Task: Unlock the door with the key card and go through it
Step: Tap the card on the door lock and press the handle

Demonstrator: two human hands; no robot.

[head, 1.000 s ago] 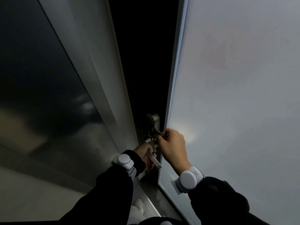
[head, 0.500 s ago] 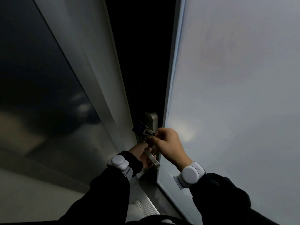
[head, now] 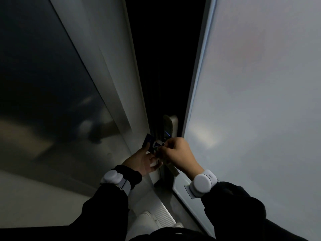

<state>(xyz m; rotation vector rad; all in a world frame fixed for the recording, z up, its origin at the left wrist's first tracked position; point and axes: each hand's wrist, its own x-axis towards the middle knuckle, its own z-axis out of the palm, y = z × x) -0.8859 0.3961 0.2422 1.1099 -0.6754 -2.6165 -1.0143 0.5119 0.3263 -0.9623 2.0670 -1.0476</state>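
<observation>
Seen from the person's head, looking down along a pale grey door (head: 251, 101) that stands ajar, its edge running up the frame beside a black gap. A brushed-metal lock plate (head: 171, 126) sits on the door's edge, with a small blue light glowing on it, and a flat metal lever handle (head: 172, 168) slopes down below it, partly hidden by the hands. To the left is a light grey door frame (head: 111, 75) and a dark, reflective wall panel (head: 43, 84).

Both hands meet just below the lock plate. The right hand (head: 175, 153), fingers curled closed, pinches a dark rectangular key card (head: 150, 142) with a pale patch on it; the card is tilted and sits just left of the lock plate. The left hand (head: 143, 161) is held half open, palm up, its fingertips touching the card's lower edge. Both arms wear black sleeves, each with a round white wrist device (head: 202, 183). Pale shoes (head: 147, 221) show on the floor below.
</observation>
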